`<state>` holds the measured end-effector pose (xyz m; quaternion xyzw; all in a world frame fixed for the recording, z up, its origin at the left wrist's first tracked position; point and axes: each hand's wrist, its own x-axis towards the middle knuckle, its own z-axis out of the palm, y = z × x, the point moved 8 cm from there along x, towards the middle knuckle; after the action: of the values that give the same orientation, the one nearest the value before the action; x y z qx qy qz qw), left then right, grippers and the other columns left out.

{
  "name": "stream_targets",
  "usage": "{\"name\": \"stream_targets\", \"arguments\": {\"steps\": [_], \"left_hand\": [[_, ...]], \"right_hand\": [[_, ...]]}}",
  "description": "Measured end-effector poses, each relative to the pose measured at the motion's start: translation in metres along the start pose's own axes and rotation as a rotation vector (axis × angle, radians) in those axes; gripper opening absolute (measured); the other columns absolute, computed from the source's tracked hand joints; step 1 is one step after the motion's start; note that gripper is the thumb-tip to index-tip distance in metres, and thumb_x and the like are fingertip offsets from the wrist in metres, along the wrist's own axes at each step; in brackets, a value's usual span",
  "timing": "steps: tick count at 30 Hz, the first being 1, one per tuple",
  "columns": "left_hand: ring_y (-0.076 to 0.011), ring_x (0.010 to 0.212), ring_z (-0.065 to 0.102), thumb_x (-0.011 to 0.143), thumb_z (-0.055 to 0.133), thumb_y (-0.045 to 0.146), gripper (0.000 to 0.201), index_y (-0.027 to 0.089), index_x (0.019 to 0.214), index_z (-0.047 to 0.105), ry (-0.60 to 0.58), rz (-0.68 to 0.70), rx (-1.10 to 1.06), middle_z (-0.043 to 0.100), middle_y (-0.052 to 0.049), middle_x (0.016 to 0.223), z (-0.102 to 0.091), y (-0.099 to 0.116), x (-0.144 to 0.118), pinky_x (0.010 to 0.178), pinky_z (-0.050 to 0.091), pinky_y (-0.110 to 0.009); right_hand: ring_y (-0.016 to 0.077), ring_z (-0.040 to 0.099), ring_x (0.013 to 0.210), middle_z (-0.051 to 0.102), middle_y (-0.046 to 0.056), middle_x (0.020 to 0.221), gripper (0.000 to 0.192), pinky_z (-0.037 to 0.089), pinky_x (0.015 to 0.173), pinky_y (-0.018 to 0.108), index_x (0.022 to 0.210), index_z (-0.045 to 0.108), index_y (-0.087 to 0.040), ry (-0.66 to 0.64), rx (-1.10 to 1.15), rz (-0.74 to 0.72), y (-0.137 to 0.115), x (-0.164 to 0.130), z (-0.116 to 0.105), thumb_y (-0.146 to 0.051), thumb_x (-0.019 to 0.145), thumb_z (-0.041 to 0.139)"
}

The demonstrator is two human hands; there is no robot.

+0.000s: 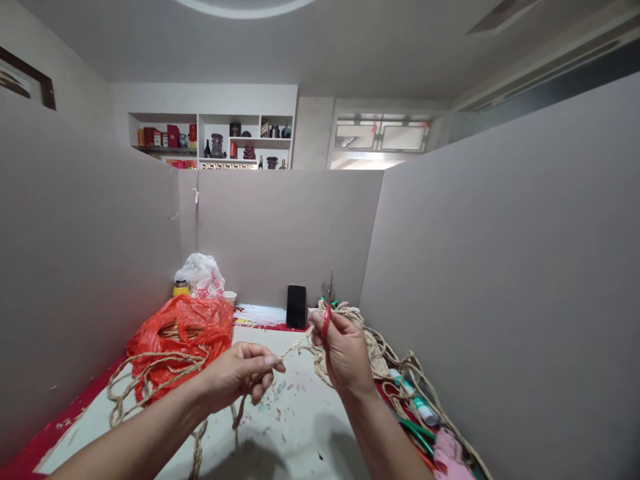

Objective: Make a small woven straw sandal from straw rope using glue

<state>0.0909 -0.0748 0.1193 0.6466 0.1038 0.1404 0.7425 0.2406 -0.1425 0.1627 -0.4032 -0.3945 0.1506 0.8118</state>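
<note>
Between my two hands runs a short stretch of twisted straw-coloured rope [295, 347]. My left hand [245, 373] pinches it between thumb and forefinger, and a darker length hangs below that hand. On the right, my right hand [345, 353] grips the other end, with red tape [327, 321] wrapped around a finger. Behind that hand lies a pile of pale rope [375, 350]. To the left, an orange-red plastic bag [187, 327] holds more rope, and loose strands [125, 393] spill from it toward my left forearm.
A black phone [297, 307] stands against the grey back partition [280, 233]. Scissors [330, 293] rise behind the rope pile. At right lie a white-and-teal tube [417, 400] and a pink object [450, 453]. A white plastic bag [203, 273], yellow jar [181, 288] and cup [230, 297] sit back left. Scraps litter the pale board [295, 420].
</note>
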Motion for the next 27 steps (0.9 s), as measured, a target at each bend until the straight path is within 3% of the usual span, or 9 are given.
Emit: {"name": "stream_targets", "arguments": {"steps": [4,7,16,19,24,27], "left_hand": [[0.0011,0.034,0.018,0.077,0.067,0.037,0.027,0.01,0.084,0.066,-0.021,-0.007,-0.083,0.049,0.005,0.051,0.006,-0.003,-0.001,0.036,0.009,-0.017],[0.0003,0.035,0.016,0.079,0.065,0.036,0.025,0.012,0.086,0.065,-0.023,-0.022,-0.078,0.045,0.007,0.049,0.01,-0.007,-0.002,0.036,0.007,-0.018],[-0.0014,0.035,0.008,0.078,0.065,0.037,0.027,0.016,0.093,0.056,0.014,-0.067,-0.192,0.033,0.013,0.042,-0.002,-0.044,0.0,0.037,0.005,-0.018],[-0.0001,0.032,0.009,0.073,0.067,0.036,0.029,0.017,0.09,0.053,0.063,-0.086,-0.236,0.042,0.011,0.043,-0.013,-0.061,0.005,0.036,0.005,-0.018],[0.0005,0.029,0.025,0.069,0.069,0.037,0.036,0.016,0.092,0.051,0.192,-0.06,-0.306,0.063,0.002,0.059,-0.03,-0.083,0.015,0.035,0.009,-0.017],[-0.0008,0.029,0.031,0.069,0.069,0.038,0.039,0.015,0.096,0.05,0.22,-0.063,-0.329,0.067,-0.002,0.061,-0.031,-0.094,0.017,0.034,0.014,-0.015]], "right_hand": [[0.0085,0.032,0.051,0.039,-0.006,0.051,0.03,0.026,0.049,0.023,0.055,0.055,-0.016,0.037,-0.034,-0.058,-0.009,0.002,-0.008,-0.033,0.073,0.072],[0.0082,0.03,0.051,0.038,-0.006,0.051,0.032,0.023,0.048,0.024,0.054,0.054,-0.016,0.052,-0.067,-0.074,-0.009,0.002,-0.01,-0.035,0.072,0.073],[0.0073,0.03,0.045,0.037,-0.007,0.043,0.04,0.022,0.044,0.023,0.048,0.049,-0.016,0.008,-0.193,0.05,0.031,0.009,-0.007,-0.042,0.066,0.075],[0.0075,0.032,0.043,0.041,-0.006,0.043,0.04,0.024,0.043,0.022,0.05,0.053,-0.016,0.014,-0.233,0.125,0.046,0.008,-0.015,-0.046,0.065,0.074],[0.0091,0.038,0.044,0.049,-0.003,0.055,0.039,0.029,0.042,0.022,0.073,0.065,-0.014,0.072,-0.327,0.236,0.063,-0.018,-0.041,-0.053,0.072,0.066],[0.0097,0.035,0.045,0.041,-0.005,0.046,0.035,0.029,0.044,0.023,0.058,0.06,-0.016,0.034,-0.41,0.302,0.074,-0.047,-0.039,-0.047,0.071,0.069]]}}
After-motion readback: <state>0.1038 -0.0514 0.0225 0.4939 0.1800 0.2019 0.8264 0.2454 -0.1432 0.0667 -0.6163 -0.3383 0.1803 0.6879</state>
